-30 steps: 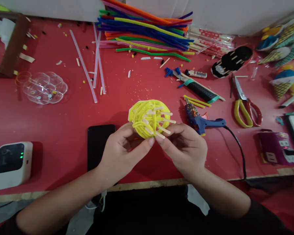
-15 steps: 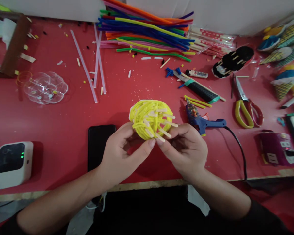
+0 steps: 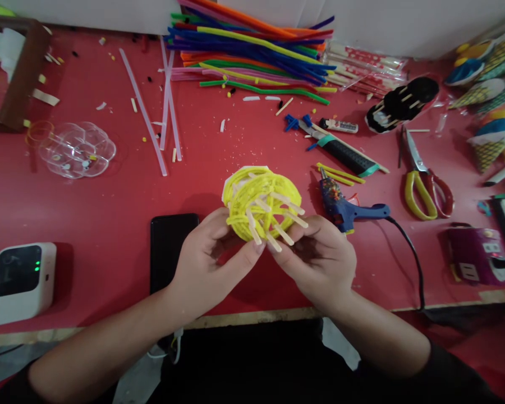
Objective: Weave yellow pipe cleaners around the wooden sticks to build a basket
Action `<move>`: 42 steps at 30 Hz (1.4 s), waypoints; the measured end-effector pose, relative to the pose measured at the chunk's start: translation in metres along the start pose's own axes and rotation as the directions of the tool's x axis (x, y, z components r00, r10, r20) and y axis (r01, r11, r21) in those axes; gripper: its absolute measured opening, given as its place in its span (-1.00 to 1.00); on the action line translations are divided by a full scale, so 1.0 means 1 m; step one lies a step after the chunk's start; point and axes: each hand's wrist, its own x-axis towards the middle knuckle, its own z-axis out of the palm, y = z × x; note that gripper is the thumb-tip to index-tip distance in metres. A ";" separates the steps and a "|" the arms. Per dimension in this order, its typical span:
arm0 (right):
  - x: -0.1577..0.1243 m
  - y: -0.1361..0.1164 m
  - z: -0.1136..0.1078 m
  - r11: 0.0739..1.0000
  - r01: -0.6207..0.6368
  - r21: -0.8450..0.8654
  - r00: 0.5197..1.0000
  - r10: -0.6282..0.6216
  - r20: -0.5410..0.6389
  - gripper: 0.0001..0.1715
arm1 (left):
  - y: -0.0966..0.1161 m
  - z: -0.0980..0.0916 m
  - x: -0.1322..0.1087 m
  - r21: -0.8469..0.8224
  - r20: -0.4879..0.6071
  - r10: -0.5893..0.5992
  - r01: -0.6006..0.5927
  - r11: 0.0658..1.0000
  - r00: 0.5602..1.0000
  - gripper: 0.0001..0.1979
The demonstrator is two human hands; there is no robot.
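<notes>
Both hands hold a small yellow pipe-cleaner basket (image 3: pixel 261 202) woven round pale wooden sticks, just above the red table (image 3: pixel 109 213). My left hand (image 3: pixel 210 264) grips its near left side, thumb pressed up against the weave. My right hand (image 3: pixel 320 258) pinches its near right side, fingertips at the stick ends. The basket is tilted, its sticks pointing towards me and to the right.
A blue glue gun (image 3: pixel 345 207) with a black cord lies just right of my hands. A black phone (image 3: pixel 168 247) lies to the left, a white device (image 3: pixel 19 280) at far left. Coloured pipe cleaners (image 3: pixel 252 50), yellow-handled scissors (image 3: pixel 421 179), a craft knife (image 3: pixel 345 154) and a clear tray (image 3: pixel 78 150) lie farther back.
The basket has been turned slightly in my hands, so the sticks now point more downward toward me. Both hands stay in nearly the same place.
</notes>
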 end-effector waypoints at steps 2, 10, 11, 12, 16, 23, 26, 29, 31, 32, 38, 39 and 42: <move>0.000 0.000 0.000 0.999 0.023 -0.032 1.000 -0.023 -0.001 -0.75 | 0.001 0.001 0.000 0.003 -0.017 0.003 -0.003 1.000 1.000 -0.84; 0.000 -0.001 -0.003 0.996 0.040 -0.077 0.999 -0.039 0.025 -0.78 | 0.004 0.000 0.001 0.039 -0.012 0.002 -0.002 0.999 1.000 -0.86; 0.001 -0.001 -0.002 0.996 0.042 -0.085 0.999 -0.040 0.026 -0.78 | 0.004 0.000 0.001 0.036 -0.010 -0.004 0.004 0.999 1.000 -0.86; 0.001 -0.002 -0.002 0.995 0.044 -0.093 0.999 -0.042 0.028 -0.78 | 0.004 0.000 0.002 0.029 -0.009 -0.011 0.011 1.000 1.000 -0.86; 0.002 -0.003 -0.002 0.995 0.047 -0.092 0.998 -0.043 0.044 -0.79 | 0.005 0.000 0.003 -0.007 -0.013 -0.047 0.047 0.999 0.999 -0.89; 0.000 0.000 -0.004 0.993 0.065 -0.097 0.996 -0.059 0.060 -0.82 | 0.004 0.000 0.003 -0.007 -0.015 -0.044 0.044 0.999 0.999 -0.92; 0.000 -0.001 -0.005 0.990 0.083 -0.115 0.995 -0.075 0.073 -0.82 | 0.003 0.000 0.002 -0.017 -0.001 -0.031 0.031 0.999 1.000 -0.89; 0.000 -0.002 -0.005 0.986 0.101 -0.135 0.992 -0.091 0.084 -0.82 | 0.002 0.001 0.003 -0.054 -0.029 -0.056 0.054 0.997 0.998 -0.88; 0.001 -0.003 -0.005 0.985 0.105 -0.140 0.992 -0.094 0.085 -0.83 | 0.003 0.001 0.004 -0.065 -0.043 -0.077 0.074 0.995 0.996 -0.89; 0.001 -0.003 -0.005 0.984 0.106 -0.141 0.992 -0.095 0.084 -0.83 | 0.004 0.002 0.004 -0.063 -0.045 -0.083 0.080 0.995 0.996 -0.89; 0.000 -0.001 -0.005 0.982 0.129 -0.138 0.989 -0.119 0.083 -0.82 | 0.009 0.004 0.007 -0.096 -0.047 -0.154 0.149 0.984 0.987 -0.95; 0.000 0.000 -0.005 0.982 0.134 -0.136 0.989 -0.124 0.081 -0.82 | 0.009 0.004 0.007 -0.117 -0.044 -0.173 0.167 0.979 0.984 -0.94; 0.001 0.001 -0.006 0.978 0.149 -0.144 0.987 -0.140 0.073 -0.81 | 0.005 0.004 0.007 -0.212 -0.049 -0.224 0.209 0.955 0.973 -0.90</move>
